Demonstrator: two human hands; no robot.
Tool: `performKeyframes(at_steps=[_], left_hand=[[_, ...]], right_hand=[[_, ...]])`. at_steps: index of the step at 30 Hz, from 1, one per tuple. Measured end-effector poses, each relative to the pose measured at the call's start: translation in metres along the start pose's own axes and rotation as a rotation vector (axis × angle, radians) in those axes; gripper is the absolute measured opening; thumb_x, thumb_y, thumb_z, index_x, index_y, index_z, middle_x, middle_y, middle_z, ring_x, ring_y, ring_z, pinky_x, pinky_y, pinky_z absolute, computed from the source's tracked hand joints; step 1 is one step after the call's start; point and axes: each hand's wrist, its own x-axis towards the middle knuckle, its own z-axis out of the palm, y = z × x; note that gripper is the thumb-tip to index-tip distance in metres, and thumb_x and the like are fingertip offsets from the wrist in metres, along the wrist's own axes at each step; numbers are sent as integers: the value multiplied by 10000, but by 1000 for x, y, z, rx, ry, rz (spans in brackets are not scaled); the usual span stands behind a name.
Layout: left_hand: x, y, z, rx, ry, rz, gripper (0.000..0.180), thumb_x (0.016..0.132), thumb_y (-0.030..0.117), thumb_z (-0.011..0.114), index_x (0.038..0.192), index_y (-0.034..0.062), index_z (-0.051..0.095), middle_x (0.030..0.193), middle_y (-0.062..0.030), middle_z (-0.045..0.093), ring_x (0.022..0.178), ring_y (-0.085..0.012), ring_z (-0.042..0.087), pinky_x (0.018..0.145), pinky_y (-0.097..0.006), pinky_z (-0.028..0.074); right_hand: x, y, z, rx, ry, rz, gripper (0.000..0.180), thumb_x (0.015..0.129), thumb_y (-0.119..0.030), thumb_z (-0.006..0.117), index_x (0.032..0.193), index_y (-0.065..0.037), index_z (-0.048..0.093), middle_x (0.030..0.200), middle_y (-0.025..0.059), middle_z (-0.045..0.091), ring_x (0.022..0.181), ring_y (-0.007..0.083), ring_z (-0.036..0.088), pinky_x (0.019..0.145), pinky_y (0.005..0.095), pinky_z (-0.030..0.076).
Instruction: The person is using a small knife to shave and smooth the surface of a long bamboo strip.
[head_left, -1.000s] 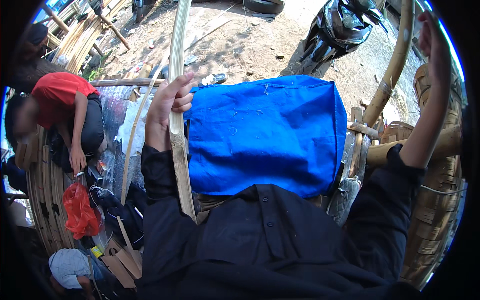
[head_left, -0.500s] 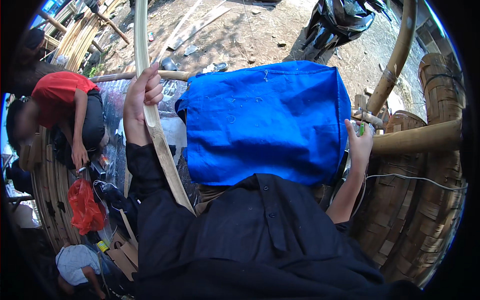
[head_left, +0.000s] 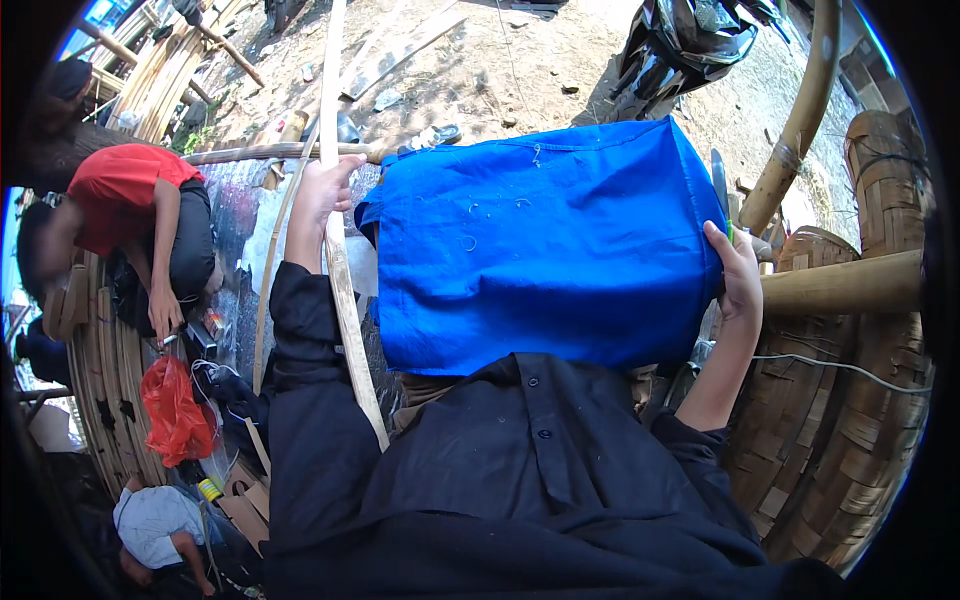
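My left hand (head_left: 318,208) is closed around a long, pale bamboo strip (head_left: 350,330). The strip runs from beside my waist up past the far edge of the view. In my right hand (head_left: 738,275), at the right side of the blue cloth, is a knife (head_left: 719,178) with a green handle. Its dark blade points away from me, apart from the strip. Across my lap lies the blue cloth (head_left: 540,260), creased, with thin curled shavings on it.
A person in a red shirt (head_left: 130,185) crouches at the left near a red plastic bag (head_left: 178,410). Another person in a light shirt (head_left: 158,525) is at lower left. A thick bamboo pole (head_left: 845,283) and woven bamboo panels (head_left: 790,400) stand close at my right.
My left hand has shifted right with the bamboo strip, which now stands more upright and shows a paler face. My right hand has moved slightly right, and the knife's blade has come into view.
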Motion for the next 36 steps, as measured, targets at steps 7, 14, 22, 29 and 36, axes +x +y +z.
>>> performKeyframes(at_steps=[7, 14, 22, 29, 36], left_hand=[[4, 12, -3, -1, -22, 61, 167, 793, 130, 650, 885, 23, 560, 498, 89, 315, 344, -5, 259, 314, -191, 194], [-9, 34, -7, 20, -6, 111, 228, 801, 138, 654, 970, 0, 587, 495, 94, 327, 342, 1, 267, 318, -183, 195], [-12, 26, -37, -3, 51, 144, 154, 803, 132, 656, 906, 34, 596, 490, 97, 323, 342, 0, 254, 315, -185, 188], [-14, 22, -18, 9, 39, 121, 150, 802, 132, 656, 899, 37, 592, 488, 94, 317, 342, -2, 262, 318, -186, 194], [-2, 17, 3, -5, -43, 85, 152, 805, 127, 649, 907, 32, 591, 490, 92, 324, 343, -4, 272, 319, -190, 199]], right_hand=[[96, -113, 47, 282, -285, -42, 205, 874, -196, 558, 938, -2, 577, 803, 83, 641, 595, 125, 603, 591, 232, 512], [217, -81, 47, 448, -308, 122, 130, 876, -68, 480, 823, 22, 557, 730, 114, 602, 635, 208, 606, 641, 327, 536], [158, -89, -12, 190, -44, 192, 158, 866, -125, 541, 909, 27, 546, 773, 125, 635, 607, 199, 632, 592, 330, 558], [60, -57, -36, -326, -118, 243, 94, 871, -178, 557, 877, -99, 505, 537, -85, 377, 380, 11, 282, 325, 166, 236], [29, -2, -74, -1293, 339, -626, 165, 869, -178, 522, 902, -21, 482, 732, 148, 557, 602, 320, 545, 548, 378, 430]])
